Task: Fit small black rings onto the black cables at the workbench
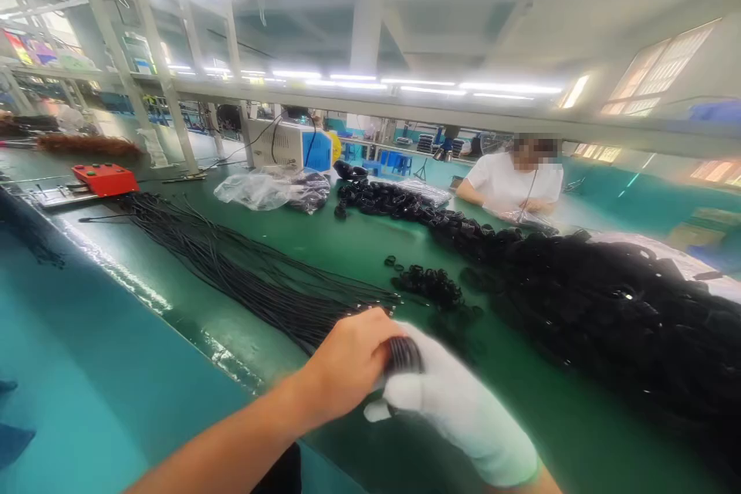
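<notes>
Left hand (347, 363), bare, and right hand (457, 409), in a white glove, both clench one coiled black cable (404, 356) between them, just above the green bench (359, 247). The loose cable bundle (231, 262) lies fanned out to the left, near the bench edge. Risk, as judged: the coil could spring open if either grip slackens; its trailing end may snag the bundle.

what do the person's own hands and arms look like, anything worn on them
The left hand is bare, and its forearm is bare too, with no sleeve, watch or band in view. The right hand wears a white fabric glove that covers it to the wrist, where a bare strip of forearm shows at the frame's edge. No markings show on the glove.
</notes>
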`<state>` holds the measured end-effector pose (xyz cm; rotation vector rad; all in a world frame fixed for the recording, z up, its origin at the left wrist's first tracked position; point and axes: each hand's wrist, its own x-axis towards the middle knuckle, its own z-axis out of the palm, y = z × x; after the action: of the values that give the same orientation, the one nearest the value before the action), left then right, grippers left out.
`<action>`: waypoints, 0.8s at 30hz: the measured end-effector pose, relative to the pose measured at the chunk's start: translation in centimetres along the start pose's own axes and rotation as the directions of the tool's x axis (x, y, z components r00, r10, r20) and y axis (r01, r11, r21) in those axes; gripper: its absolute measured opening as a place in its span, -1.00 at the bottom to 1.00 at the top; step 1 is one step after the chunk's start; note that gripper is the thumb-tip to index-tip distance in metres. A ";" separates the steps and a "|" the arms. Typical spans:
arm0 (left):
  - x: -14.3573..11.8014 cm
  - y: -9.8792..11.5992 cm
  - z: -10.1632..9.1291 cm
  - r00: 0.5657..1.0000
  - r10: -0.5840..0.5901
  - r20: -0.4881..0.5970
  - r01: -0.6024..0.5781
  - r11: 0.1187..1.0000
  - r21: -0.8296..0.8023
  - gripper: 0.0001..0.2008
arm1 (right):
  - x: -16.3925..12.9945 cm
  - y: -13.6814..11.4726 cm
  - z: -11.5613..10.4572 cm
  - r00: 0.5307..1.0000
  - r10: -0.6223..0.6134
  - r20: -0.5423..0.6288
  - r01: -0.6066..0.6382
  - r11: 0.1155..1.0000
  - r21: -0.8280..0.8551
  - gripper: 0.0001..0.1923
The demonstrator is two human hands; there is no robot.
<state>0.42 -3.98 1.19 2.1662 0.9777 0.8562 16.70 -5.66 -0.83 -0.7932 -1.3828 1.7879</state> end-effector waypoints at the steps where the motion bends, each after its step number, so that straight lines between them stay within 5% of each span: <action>1: 0.3 -0.1 0.0 0.998 -0.061 -0.003 0.061 0.998 -0.026 -0.75 | 0.1 0.4 -0.4 0.999 0.018 0.037 -0.021 0.996 0.083 -0.51; 5: 1.4 -0.6 0.4 0.965 -0.253 0.072 0.261 0.951 -0.164 -0.81 | 0.1 1.7 -1.9 0.992 0.045 0.121 -0.079 0.951 0.298 -0.61; 13: 1.8 -2.2 2.5 0.903 -0.414 0.112 0.427 0.839 -0.337 -0.83 | 0.4 2.4 -1.6 0.999 0.005 0.038 -0.015 0.959 0.283 -0.77; 24: 2.2 -3.2 3.0 0.896 -0.441 0.041 0.443 0.896 -0.031 -0.95 | 0.6 3.2 -0.7 0.993 0.096 -0.072 -0.080 0.976 0.200 -0.77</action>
<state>2.52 -1.26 -2.32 1.8074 1.3550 0.6087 16.36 -5.31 -4.15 -0.8217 -1.1129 1.9045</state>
